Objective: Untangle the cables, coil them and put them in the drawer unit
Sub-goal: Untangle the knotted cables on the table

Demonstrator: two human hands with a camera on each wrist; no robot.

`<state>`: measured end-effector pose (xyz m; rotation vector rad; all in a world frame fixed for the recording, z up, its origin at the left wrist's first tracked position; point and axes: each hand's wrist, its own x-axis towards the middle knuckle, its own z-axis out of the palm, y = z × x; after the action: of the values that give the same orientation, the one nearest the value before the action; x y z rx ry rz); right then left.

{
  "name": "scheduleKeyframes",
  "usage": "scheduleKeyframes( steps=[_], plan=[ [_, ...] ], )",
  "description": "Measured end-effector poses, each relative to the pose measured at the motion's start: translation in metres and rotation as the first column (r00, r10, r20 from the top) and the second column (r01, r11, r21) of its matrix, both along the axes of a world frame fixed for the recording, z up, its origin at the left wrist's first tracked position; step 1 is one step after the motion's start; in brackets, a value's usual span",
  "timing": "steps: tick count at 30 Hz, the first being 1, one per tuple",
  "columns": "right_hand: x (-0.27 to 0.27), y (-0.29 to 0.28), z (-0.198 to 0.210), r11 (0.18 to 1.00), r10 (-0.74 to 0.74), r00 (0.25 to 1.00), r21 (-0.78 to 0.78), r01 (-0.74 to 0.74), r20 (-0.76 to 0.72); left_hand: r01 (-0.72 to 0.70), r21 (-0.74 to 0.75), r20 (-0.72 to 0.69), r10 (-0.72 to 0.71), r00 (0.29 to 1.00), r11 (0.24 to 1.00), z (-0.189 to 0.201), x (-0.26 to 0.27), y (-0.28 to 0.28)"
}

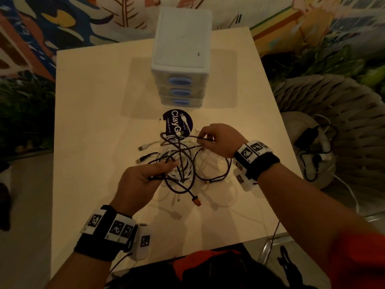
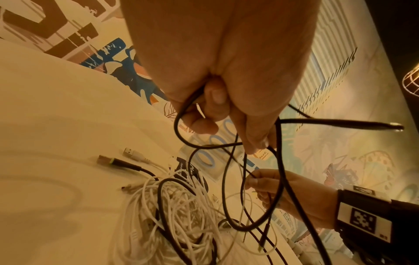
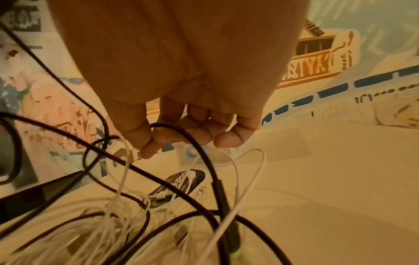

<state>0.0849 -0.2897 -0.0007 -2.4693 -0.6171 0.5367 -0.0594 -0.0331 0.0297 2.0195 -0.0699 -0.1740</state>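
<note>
Cables (image 1: 179, 163) are one knotted heap of black and white leads in the middle of the table (image 1: 87, 113), right in front of the person, so we're clearly at the untangling step and nothing's coiled yet. Nearest, the left hand (image 1: 143, 180) has fingers curled round a loop of black lead (image 2: 229, 179), lifted a bit above the pile. Just past that, the right hand (image 1: 220, 140) pinches another stretch of black lead between thumb and fingertip, other fingers loosely bent. Underneath, the white leads (image 2: 172, 211) are a proper nest. A round sticker (image 1: 177, 124) sits just beyond the heap, and further back there's the drawer unit (image 1: 182, 65), all three drawers closed. I reckon the next move calls for feeding a free plug end back through the loop rather than yanking, which would just tighten it.
</note>
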Motion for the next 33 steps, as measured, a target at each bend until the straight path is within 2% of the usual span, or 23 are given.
scheduleKeyframes(
  steps=[4,7,15,19,21,24,26,30,33],
  plan=[
    [0.002,-0.006,0.006,0.997,-0.077,0.997,0.026,0.077,-0.026,0.011,0.047,0.042,-0.013,0.999,0.999,-0.003,-0.001,0.004],
    [0.001,-0.009,0.011,0.989,-0.137,0.989,0.048,0.140,-0.055,0.006,0.009,0.025,-0.007,1.000,1.000,-0.004,-0.003,0.005],
    [0.007,-0.011,0.013,0.980,-0.187,0.975,0.046,0.193,-0.119,0.001,-0.072,0.026,0.001,1.000,0.997,-0.004,-0.005,0.004],
    [0.005,-0.013,0.009,0.964,-0.262,0.965,0.048,0.262,-0.007,-0.012,-0.117,0.006,0.013,1.000,0.993,-0.004,-0.006,0.004],
    [0.004,-0.015,0.010,0.949,-0.314,0.948,-0.016,0.316,0.050,-0.031,-0.142,-0.013,0.029,0.999,0.989,-0.003,-0.007,0.004],
    [0.001,-0.018,0.013,0.939,-0.267,0.964,-0.226,0.258,-0.008,-0.060,-0.175,-0.031,0.056,0.998,0.983,0.000,-0.007,0.003],
    [-0.003,-0.022,0.011,0.933,-0.229,0.972,-0.299,0.202,-0.058,-0.068,-0.178,-0.025,0.065,0.998,0.982,0.002,-0.008,0.002],
    [-0.015,-0.027,0.007,0.943,-0.184,0.971,-0.306,0.131,-0.153,-0.086,-0.192,-0.032,0.081,0.996,0.978,0.001,-0.007,0.002],
    [-0.017,-0.027,0.008,0.948,-0.147,0.980,-0.302,0.101,-0.133,-0.080,-0.158,-0.046,0.074,0.996,0.984,0.001,-0.006,0.004]
  ],
)
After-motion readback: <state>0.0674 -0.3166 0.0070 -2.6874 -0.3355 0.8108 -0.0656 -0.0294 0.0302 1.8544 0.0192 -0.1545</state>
